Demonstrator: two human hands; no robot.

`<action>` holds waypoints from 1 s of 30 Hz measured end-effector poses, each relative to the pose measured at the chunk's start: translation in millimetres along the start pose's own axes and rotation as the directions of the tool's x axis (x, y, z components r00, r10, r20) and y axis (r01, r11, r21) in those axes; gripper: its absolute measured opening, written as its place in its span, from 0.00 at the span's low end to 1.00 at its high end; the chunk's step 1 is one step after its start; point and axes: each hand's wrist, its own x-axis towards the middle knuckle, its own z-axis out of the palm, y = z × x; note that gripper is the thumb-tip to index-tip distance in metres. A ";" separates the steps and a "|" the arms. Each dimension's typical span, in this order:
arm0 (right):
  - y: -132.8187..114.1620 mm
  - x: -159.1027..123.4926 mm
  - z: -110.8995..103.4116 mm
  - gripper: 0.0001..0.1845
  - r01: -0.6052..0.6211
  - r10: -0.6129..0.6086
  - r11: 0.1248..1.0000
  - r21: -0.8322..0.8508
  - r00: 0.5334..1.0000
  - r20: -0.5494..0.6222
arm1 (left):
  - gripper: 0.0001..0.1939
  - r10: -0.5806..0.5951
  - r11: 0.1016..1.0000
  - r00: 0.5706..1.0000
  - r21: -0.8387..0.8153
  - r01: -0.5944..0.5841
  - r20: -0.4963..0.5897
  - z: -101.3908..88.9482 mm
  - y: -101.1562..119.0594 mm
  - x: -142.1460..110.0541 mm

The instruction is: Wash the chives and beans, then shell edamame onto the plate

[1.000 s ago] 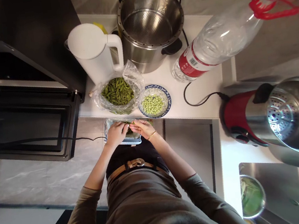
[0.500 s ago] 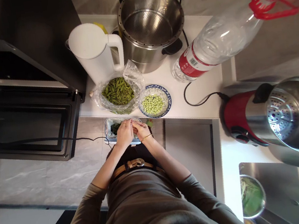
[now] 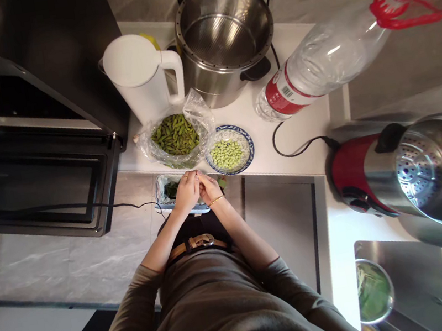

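My left hand [image 3: 186, 194] and my right hand [image 3: 210, 188] meet fingertip to fingertip, fingers pinched together on something small that I cannot make out. They hover over a clear container [image 3: 166, 194] with dark green scraps, held near my waist below the counter edge. Just beyond them on the white counter [image 3: 307, 124] sits a plastic bag of green edamame pods [image 3: 175, 135]. Beside the bag is a blue-rimmed bowl of shelled beans [image 3: 226, 153]. A gold bangle circles my right wrist.
A white kettle [image 3: 137, 78], a steel pot [image 3: 224, 35] and a large water bottle [image 3: 322, 65] stand at the back. An open black oven [image 3: 34, 178] is on the left. A red and steel appliance [image 3: 410, 172] sits right, with a black cord [image 3: 289, 149] across the counter.
My hands have drawn closer together and shifted slightly right over the container; the left hand moved from covering the container to pinching against the right.
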 end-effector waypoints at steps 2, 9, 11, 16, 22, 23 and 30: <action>-6.8 -0.6 -5.4 0.13 -0.049 0.049 0.999 0.001 0.997 0.052 | 0.15 0.056 0.992 0.998 -0.119 -0.052 0.028 -8.4 -2.0 1.5; -13.1 -13.8 -1.1 0.17 0.029 -0.029 1.000 -0.001 0.985 0.170 | 0.15 0.031 0.945 0.999 -0.326 -0.035 -0.018 -16.6 -0.5 -3.2; -10.8 -19.3 4.1 0.16 0.062 -0.064 0.998 0.016 0.980 0.189 | 0.15 -0.013 0.931 0.998 -0.364 -0.013 -0.069 -14.7 4.6 -4.6; -12.9 -27.8 9.3 0.15 0.032 -0.045 0.998 0.059 0.970 0.237 | 0.16 -0.093 0.893 0.990 -0.448 0.038 -0.102 -14.1 14.6 -4.4; -16.2 -28.1 8.9 0.16 0.058 -0.060 0.998 0.016 0.980 0.192 | 0.18 -0.275 0.647 0.961 -0.747 0.154 -0.040 -15.8 10.8 -0.1; -14.9 -28.4 9.3 0.16 0.077 -0.078 0.997 0.015 0.979 0.186 | 0.18 -0.316 0.566 0.948 -0.805 0.177 -0.014 -16.6 10.6 0.8; -7.4 -40.1 17.0 0.16 0.273 -0.275 0.961 0.030 0.951 0.142 | 0.17 -0.383 0.337 0.921 -0.919 0.205 0.065 -23.1 24.9 2.9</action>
